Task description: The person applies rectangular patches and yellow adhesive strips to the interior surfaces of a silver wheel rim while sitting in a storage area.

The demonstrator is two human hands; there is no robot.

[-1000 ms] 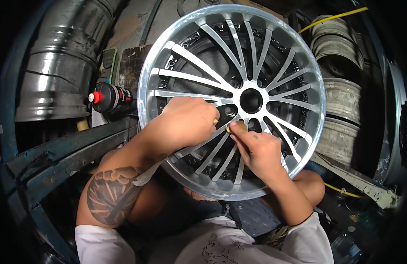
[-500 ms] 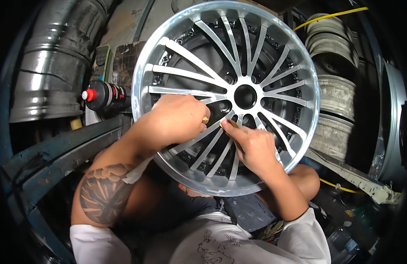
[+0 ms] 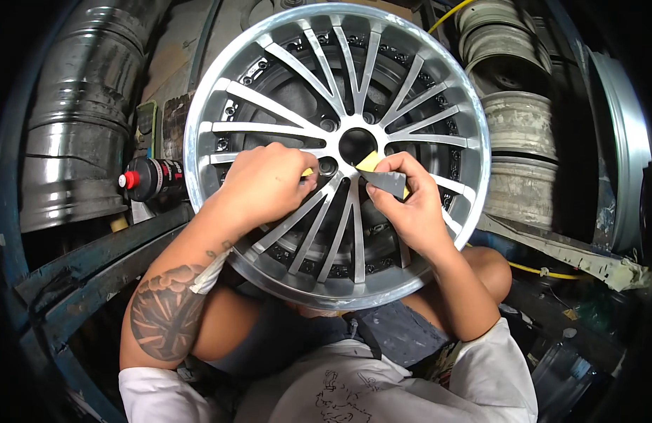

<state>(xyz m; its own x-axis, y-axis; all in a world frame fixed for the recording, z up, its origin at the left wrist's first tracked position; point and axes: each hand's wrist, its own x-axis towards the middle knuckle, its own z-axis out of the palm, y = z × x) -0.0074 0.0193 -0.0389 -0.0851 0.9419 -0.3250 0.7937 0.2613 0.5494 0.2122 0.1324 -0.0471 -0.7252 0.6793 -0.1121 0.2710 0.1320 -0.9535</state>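
A silver multi-spoke alloy wheel (image 3: 276, 111) lies face up in front of me, its near edge over my lap. My right hand (image 3: 414, 211) pinches a folded piece of sandpaper (image 3: 388, 183), grey on one face and yellow on the other, just below the centre bore. My left hand (image 3: 264, 185) is curled over the spokes left of the hub. A bit of yellow sandpaper (image 3: 307, 172) sticks out between its fingers; the rest is hidden. Dark lug holes ring the hub.
A black bottle with a red cap (image 3: 155, 178) lies to the left of the wheel. Stacked barrel-like rims stand at the left (image 3: 75, 151) and right (image 3: 518, 123). Blue metal frame bars (image 3: 107, 247) run along the left, and a yellow hose (image 3: 551, 273) passes at the lower right.
The wheel has shifted left in view. My right hand has moved up to the hub, and its sandpaper now shows opened out more. My left hand stays over the left spokes.
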